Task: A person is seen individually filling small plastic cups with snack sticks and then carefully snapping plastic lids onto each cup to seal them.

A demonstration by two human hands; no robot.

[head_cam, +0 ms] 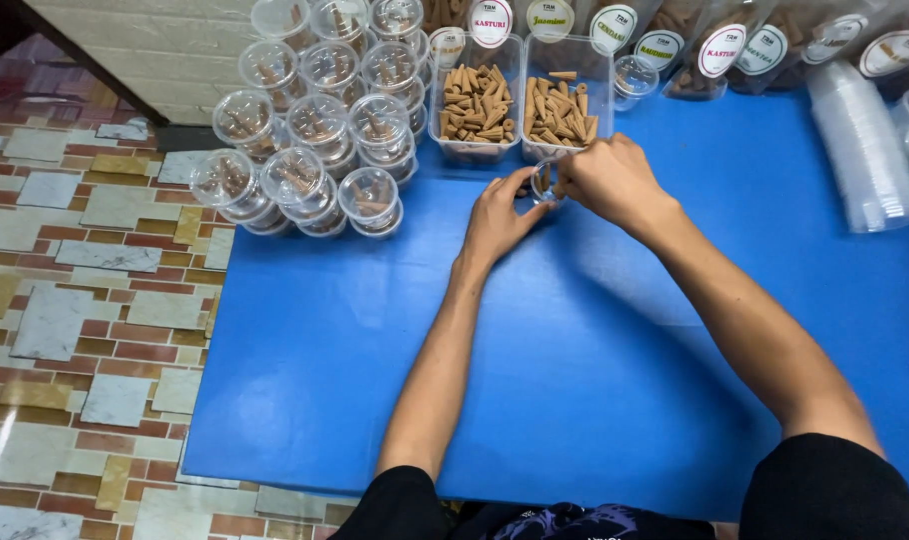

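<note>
My left hand (pixel 502 217) and my right hand (pixel 607 178) meet at the far middle of a blue table (pixel 575 380). Between their fingers they hold a small clear plastic cup (pixel 544 183), tilted on its side just above the table. Right behind the hands stand two clear rectangular tubs (pixel 474 103) (pixel 567 106) filled with brown incense cones. What is inside the small cup is hidden by my fingers.
A stack of several lidded clear cups (pixel 315 130) with cones inside fills the table's far left corner. Labelled bags of cones (pixel 720 55) line the back. Stacked bare plastic cups (pixel 860 150) lie at the right. A lone lidded cup (pixel 635 78) sits behind the tubs. Tiled floor (pixel 75 320) lies left.
</note>
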